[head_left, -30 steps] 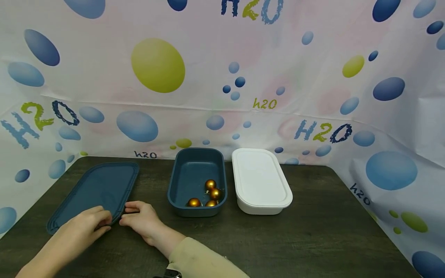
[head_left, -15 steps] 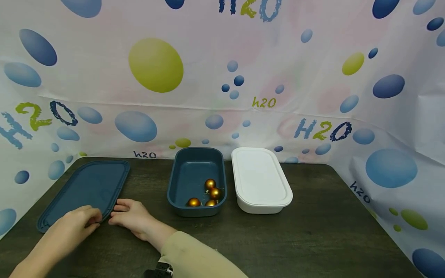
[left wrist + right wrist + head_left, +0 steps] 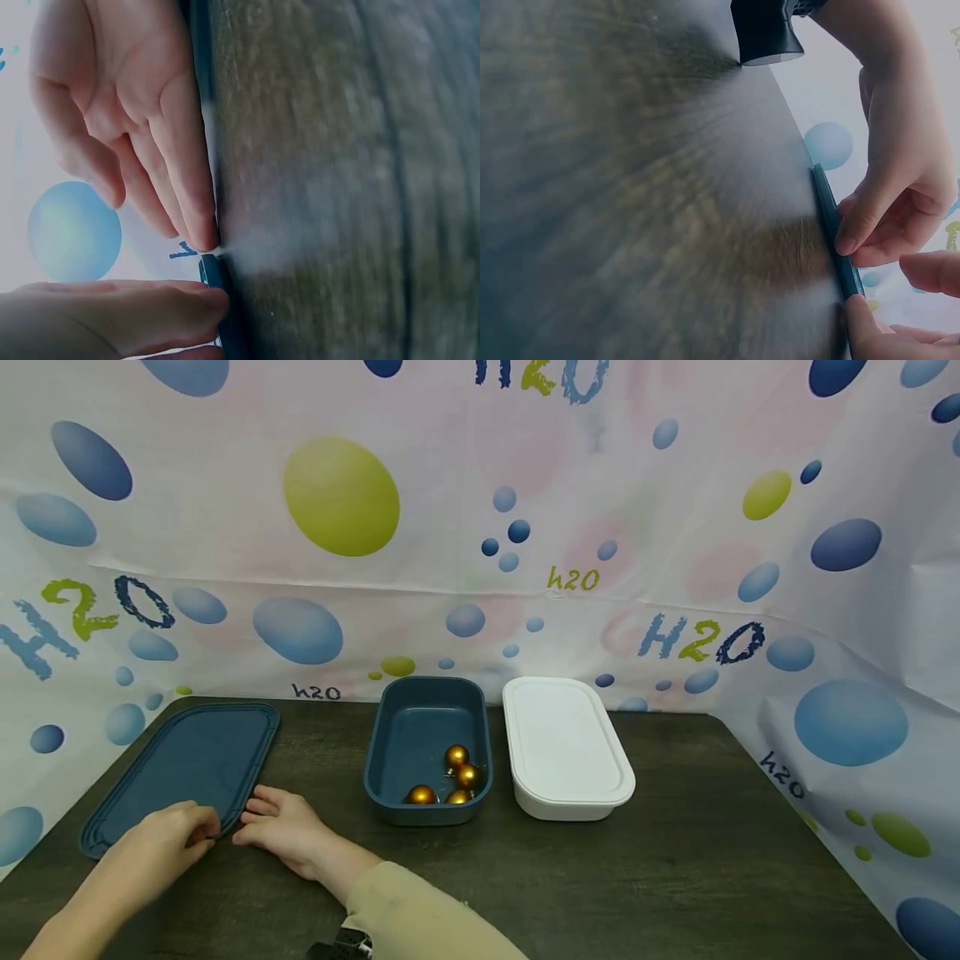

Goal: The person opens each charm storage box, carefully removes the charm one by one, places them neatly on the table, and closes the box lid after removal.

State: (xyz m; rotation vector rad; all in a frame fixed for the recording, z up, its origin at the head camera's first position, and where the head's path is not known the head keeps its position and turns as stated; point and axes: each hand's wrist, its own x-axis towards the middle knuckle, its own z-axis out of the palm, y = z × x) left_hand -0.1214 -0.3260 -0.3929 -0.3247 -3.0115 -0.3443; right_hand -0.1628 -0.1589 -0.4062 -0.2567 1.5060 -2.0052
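A flat dark blue lid (image 3: 202,756) lies on the table at the left, in the head view. My left hand (image 3: 161,847) is at its near edge, fingers bent over the top and thumb against the rim, pinching the lid (image 3: 828,210) in the right wrist view. My right hand (image 3: 292,835) is beside the near right corner, its fingers fairly straight and touching the lid's edge. In the left wrist view the right hand (image 3: 139,105) shows its palm, with fingertips close to the lid's rim (image 3: 234,319).
A dark blue rectangular container (image 3: 423,731) stands mid-table with several shiny gold Christmas balls (image 3: 467,776) in its near right part. To its right is a white container with a white lid (image 3: 567,743) on top. A patterned curtain (image 3: 465,460) encloses the table's back and sides.
The lid has slid a little to the left together with both hands. During the last half second hands and lid have barely moved. The containers stay in place.
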